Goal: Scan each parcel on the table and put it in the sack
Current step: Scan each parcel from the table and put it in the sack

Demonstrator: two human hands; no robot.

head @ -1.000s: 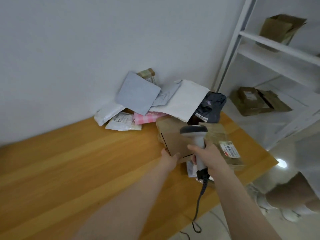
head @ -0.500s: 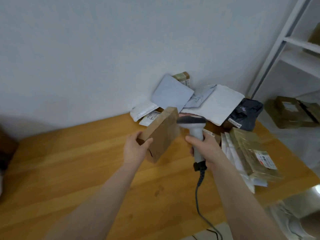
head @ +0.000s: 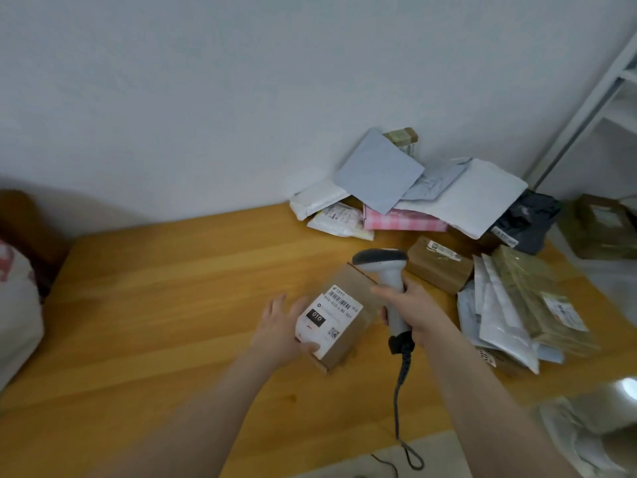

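A small cardboard box [head: 344, 343] with a white shipping label facing up lies on the wooden table [head: 165, 305] in the middle of the head view. My left hand [head: 279, 326] holds its left end, thumb on the label's near corner. My right hand [head: 418, 312] grips the handle of a grey barcode scanner [head: 381, 260], whose head hangs just above the box's far end. A white sack [head: 15, 305] with red marks shows at the left edge.
Several parcels and mailers [head: 379, 170] are piled against the wall at the back right. A brown box [head: 439, 267] and a stack of flat bags [head: 517, 305] lie right of my hand. A white shelf frame [head: 582, 98] stands far right. The scanner's cable [head: 400, 391] trails off the table's front edge.
My left hand has turned the box from tilted up in the air to label-up, low on the table. The scanner has stayed beside it. The view has swung left.
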